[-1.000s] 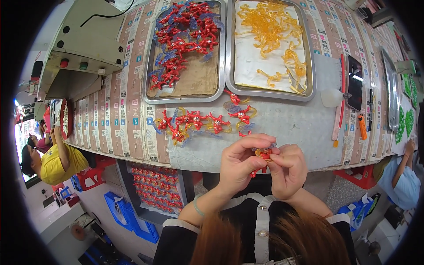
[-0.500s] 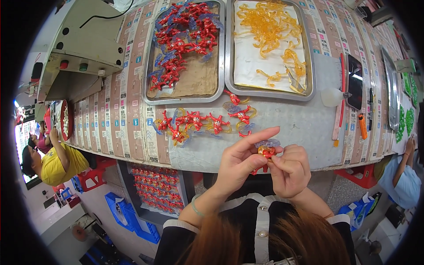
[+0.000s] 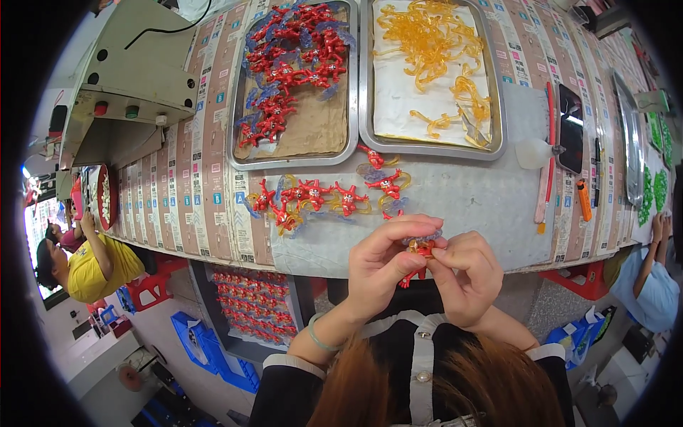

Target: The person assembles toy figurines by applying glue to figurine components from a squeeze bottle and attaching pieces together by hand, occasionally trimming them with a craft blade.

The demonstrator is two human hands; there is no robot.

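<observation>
Between my hands, just over the table's front edge, is a small red toy figure (image 3: 425, 249) with translucent blue and yellow parts on it. My left hand (image 3: 380, 267) is closed round its left side, fingers curled over the top and thumb below. The fingertips of my right hand (image 3: 471, 276) pinch it from the right; they hide part of the figure. Several more red figures (image 3: 313, 193) with yellow and blue pieces lie on the grey sheet beyond my hands.
A metal tray (image 3: 233, 153) of red and blue figures stands at the back left, beside another tray (image 3: 501, 146) of yellow translucent pieces. To the right lie a bottle (image 3: 532, 153), a phone (image 3: 570, 132) and an orange cutter (image 3: 584, 199). A machine (image 3: 135, 64) stands left; co-workers sit at both sides.
My left index finger, stretched out before, has curled down over the toy figure. Both hands have shifted slightly left with it.
</observation>
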